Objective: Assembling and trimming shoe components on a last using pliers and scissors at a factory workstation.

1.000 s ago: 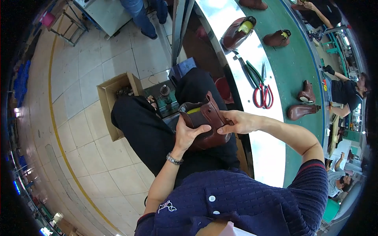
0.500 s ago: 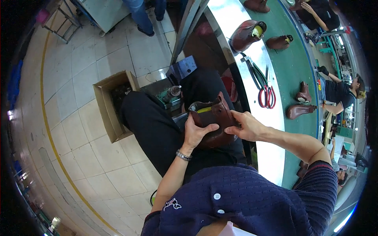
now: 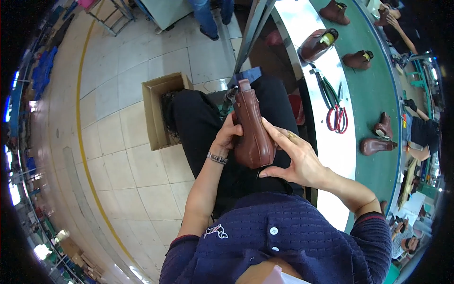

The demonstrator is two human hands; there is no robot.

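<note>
Boot: brown leather ankle boot (image 3: 252, 128) held above the person's lap, sole side turned up toward the camera, toe end nearest the body, opening pointing away toward the floor.
Left hand: left hand (image 3: 227, 137) wraps the boot's left side, fingers clenched around it; a metal bracelet (image 3: 217, 158) sits on the wrist.
Right hand: right hand (image 3: 298, 158) lies against the boot's right side, fingers stretched out flat along the leather with the thumb under the toe end, pressing rather than closing round it; a ring shows on one finger.
Lap: black trousers (image 3: 198, 123) directly beneath the boot; a dark blue knitted top with white buttons (image 3: 283, 232) fills the lower edge.
Bench: long bench (image 3: 378, 94) with a green top and a pale metal edge runs along the person's right, well apart from the held boot.
On the bench: red-handled scissors (image 3: 335, 116) near the metal edge; several more brown boots, one (image 3: 318, 43) with a yellow piece inside, another (image 3: 376, 146) lying on its side further along.
Floor: open cardboard box (image 3: 161, 111) stands on the pale tiled floor (image 3: 123, 175) just beside the left knee, dark material inside.
Others: another person's hand and arm (image 3: 416, 142) reach onto the far side of the bench.
</note>
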